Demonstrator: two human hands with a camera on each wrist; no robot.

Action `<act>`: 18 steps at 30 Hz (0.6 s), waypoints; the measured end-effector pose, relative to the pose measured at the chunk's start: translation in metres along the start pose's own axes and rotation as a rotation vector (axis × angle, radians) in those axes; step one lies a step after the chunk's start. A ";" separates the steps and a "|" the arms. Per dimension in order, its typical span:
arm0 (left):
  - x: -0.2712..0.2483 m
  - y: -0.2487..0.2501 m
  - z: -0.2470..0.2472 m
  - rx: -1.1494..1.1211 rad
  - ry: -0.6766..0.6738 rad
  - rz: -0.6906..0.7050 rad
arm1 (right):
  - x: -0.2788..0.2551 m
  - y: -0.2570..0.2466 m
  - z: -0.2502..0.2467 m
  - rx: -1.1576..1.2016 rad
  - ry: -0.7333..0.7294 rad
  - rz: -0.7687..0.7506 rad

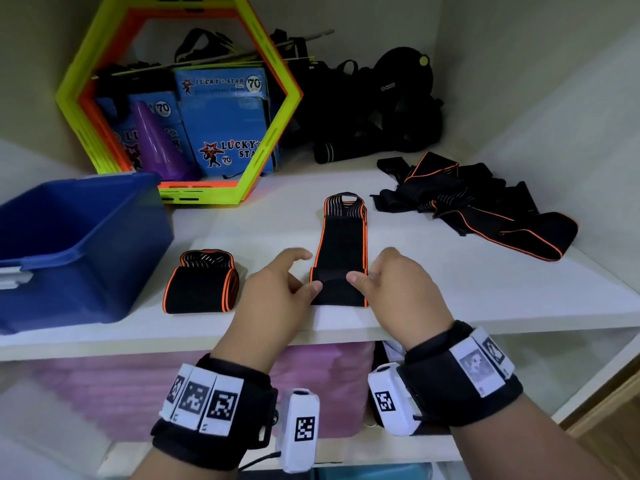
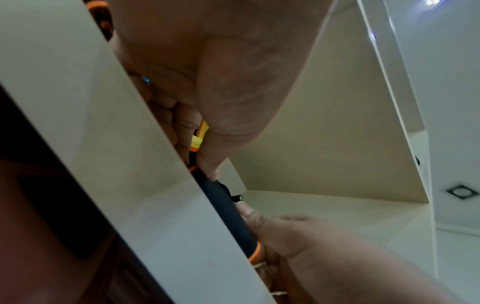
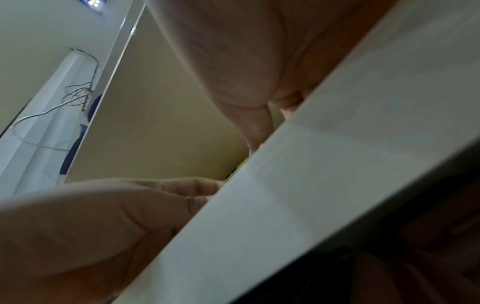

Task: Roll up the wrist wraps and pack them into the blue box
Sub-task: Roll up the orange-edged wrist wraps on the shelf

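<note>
A black wrist wrap [image 1: 343, 237] with orange edging lies flat on the white shelf [image 1: 450, 292], its looped end pointing away from me. Its near end is folded into a small roll [image 2: 228, 216] at the shelf's front edge. My left hand [image 1: 308, 271] pinches the roll's left side, thumb on top. My right hand [image 1: 365, 268] pinches its right side the same way. A rolled wrap [image 1: 202, 282] sits to the left, beside the blue box [image 1: 69, 237], whose inside looks bare. The right wrist view shows only both hands and the shelf edge [image 3: 311, 185].
A loose pile of wraps [image 1: 485, 206] lies at the right. At the back stand a green and orange hexagon frame [image 1: 273, 109] around blue cartons, and black gear [image 1: 381, 109]. A pink bin [image 1: 322, 375] sits on the shelf below.
</note>
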State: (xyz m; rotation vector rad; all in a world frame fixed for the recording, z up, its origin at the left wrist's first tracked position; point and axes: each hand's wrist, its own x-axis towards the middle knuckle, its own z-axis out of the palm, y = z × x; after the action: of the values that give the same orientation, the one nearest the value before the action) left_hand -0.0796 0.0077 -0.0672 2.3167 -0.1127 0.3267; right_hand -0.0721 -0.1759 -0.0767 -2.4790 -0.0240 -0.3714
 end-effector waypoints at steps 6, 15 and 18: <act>0.002 -0.002 0.000 0.148 -0.104 0.081 | -0.009 -0.012 -0.004 -0.183 -0.020 -0.102; 0.006 -0.014 -0.004 0.058 -0.268 0.066 | -0.004 0.015 -0.026 -0.155 -0.283 -0.074; 0.006 -0.007 0.002 0.066 -0.209 -0.009 | 0.001 0.018 -0.020 -0.083 -0.212 -0.023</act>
State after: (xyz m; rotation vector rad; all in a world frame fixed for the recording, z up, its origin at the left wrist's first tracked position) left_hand -0.0724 0.0111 -0.0714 2.4112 -0.1974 0.0837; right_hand -0.0747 -0.2021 -0.0715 -2.5919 -0.1270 -0.1199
